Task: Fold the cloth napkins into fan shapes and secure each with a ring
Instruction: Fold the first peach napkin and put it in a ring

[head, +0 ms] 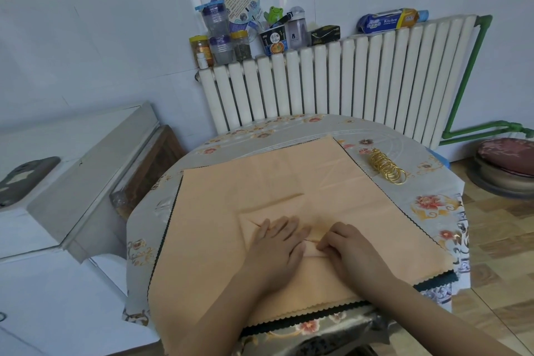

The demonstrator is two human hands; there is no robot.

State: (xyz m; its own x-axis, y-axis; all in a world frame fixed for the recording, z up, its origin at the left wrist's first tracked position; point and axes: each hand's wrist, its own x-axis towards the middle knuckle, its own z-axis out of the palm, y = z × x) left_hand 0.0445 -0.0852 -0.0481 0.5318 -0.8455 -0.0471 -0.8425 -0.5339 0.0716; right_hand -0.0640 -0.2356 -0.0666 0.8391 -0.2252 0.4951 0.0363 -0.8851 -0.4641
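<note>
A stack of peach cloth napkins (260,182) lies spread over the round table, with a dark cloth edge showing beneath. On top, a smaller peach napkin (277,211) is partly folded into pleats. My left hand (277,243) lies flat on the pleats, fingers straight, pressing them down. My right hand (346,248) has its fingers curled, pinching a fold of the napkin at its near edge. A pile of gold rings (385,166) sits on the tablecloth at the far right, apart from both hands.
The round table (433,211) has a floral cover. A white radiator (346,87) stands behind it with jars and bottles (222,37) on top. A white appliance (72,182) is at the left, a cushioned stool (508,167) at the right.
</note>
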